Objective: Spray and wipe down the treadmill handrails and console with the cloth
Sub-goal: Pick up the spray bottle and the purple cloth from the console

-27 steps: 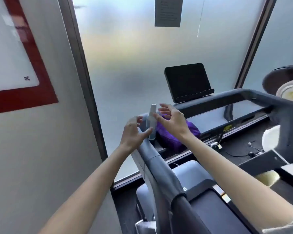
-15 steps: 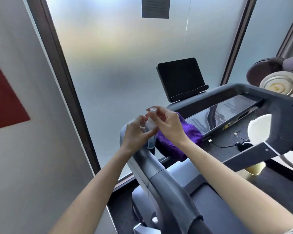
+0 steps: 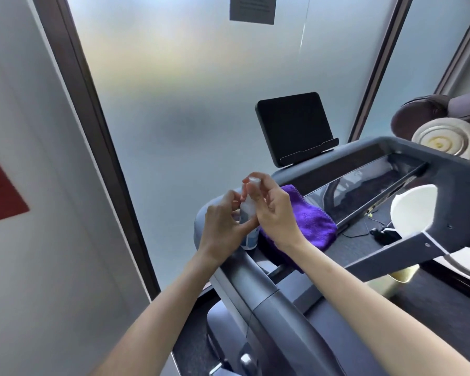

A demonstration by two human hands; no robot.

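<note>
Small translucent spray bottle [image 3: 248,213] upright at the front left corner of the treadmill, base at the bend of the grey left handrail [image 3: 266,302]. Gripped low on its body by the left hand [image 3: 223,226], thumb and fingers curled round it from 9 o'clock. Pinched at the clear cap by the right hand [image 3: 272,213], fingertips [image 3: 251,189] closed over the top from 3 o'clock. Bottle sandwiched between the two hands, both touching it. Purple microfibre cloth [image 3: 314,222] bunched on the console deck [image 3: 364,183], just beside the bottle at 3 o'clock, partly under the right wrist, untouched by either hand as far as can be told. Black tablet holder [image 3: 293,126] standing at 1 o'clock beyond the hands, against frosted glass [image 3: 187,90].
</note>
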